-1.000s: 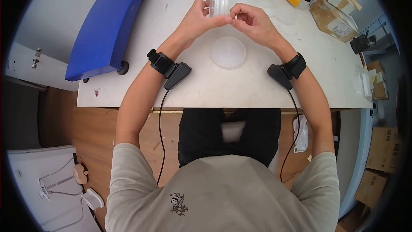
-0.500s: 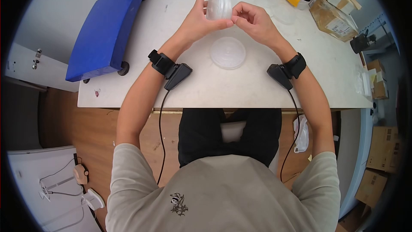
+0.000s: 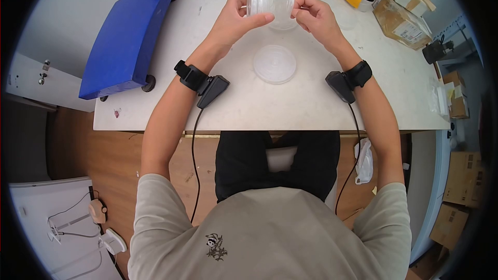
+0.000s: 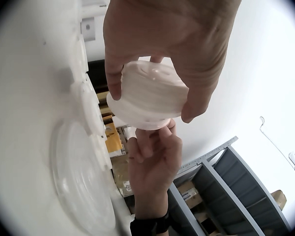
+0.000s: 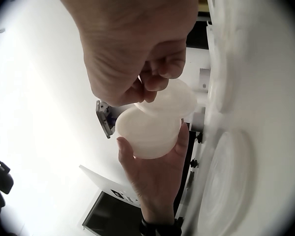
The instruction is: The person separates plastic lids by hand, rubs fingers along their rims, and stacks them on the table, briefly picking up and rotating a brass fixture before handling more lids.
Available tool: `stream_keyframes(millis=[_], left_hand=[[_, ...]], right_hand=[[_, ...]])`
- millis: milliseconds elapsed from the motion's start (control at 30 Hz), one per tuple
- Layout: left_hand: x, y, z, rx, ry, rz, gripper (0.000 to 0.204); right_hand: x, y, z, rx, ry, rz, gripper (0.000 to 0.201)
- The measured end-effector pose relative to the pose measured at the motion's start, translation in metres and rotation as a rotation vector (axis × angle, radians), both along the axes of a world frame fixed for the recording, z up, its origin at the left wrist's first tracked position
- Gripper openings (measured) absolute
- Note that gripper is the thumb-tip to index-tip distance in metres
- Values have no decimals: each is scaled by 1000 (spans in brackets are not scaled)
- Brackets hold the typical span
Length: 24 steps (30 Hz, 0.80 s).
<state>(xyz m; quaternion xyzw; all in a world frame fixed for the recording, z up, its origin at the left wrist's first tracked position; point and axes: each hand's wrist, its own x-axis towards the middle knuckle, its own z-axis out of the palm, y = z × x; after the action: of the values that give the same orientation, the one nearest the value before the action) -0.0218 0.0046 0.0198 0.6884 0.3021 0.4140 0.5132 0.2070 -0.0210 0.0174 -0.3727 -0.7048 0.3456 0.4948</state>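
Nearest lies a translucent round plastic lid (image 3: 275, 64). Beyond, aloft, the wide-cupped left hand (image 3: 230, 23) grips a whitish round plastic stack (image 3: 260, 1); the curled right hand (image 3: 317, 18) pinches a thin translucent plastic disc (image 3: 283, 10). Probably light, flexible, slippery: best held by rims.

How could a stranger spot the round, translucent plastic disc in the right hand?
Find the large white tabletop, then the right hand above it, pinching the disc. Unlike the thick, whitish plastic stack in the left hand or the round translucent lid lying flat, it's thin and held nearly upright.
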Motion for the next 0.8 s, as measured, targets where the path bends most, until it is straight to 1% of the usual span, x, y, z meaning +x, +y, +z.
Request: stream_keyframes(millis=[33, 67, 100, 167, 233, 267, 400, 467, 600, 800], left_hand=[[1, -2, 1, -8, -4, 0, 111], [1, -3, 2, -15, -9, 0, 112], [1, -3, 1, -15, -10, 3, 112], [2, -3, -2, 9, 55, 22, 104], [3, -3, -2, 1, 73, 10, 105], [3, -4, -1, -8, 90, -4, 106], [5, -7, -1, 8, 81, -49, 105], [5, -6, -4, -23, 64, -83, 103], [5, -5, -6, -53, 47, -93, 100], [5, -11, 2, -6, 40, -87, 97]], right_hand=[[1, -1, 3, -86, 33, -14, 5], [0, -3, 3, -87, 31, -13, 5], [-3, -4, 3, -79, 34, 3, 5], [-8, -6, 1, -72, 38, 21, 6], [-15, -7, -4, -4, -62, 107, 6], [-18, -9, -6, 20, -66, 142, 6], [-22, -11, -8, 16, -56, 154, 6], [-22, -11, -9, 41, -41, 157, 6], [-22, -12, -8, 31, -29, 165, 6], [-22, -15, -4, 29, -27, 175, 5]])
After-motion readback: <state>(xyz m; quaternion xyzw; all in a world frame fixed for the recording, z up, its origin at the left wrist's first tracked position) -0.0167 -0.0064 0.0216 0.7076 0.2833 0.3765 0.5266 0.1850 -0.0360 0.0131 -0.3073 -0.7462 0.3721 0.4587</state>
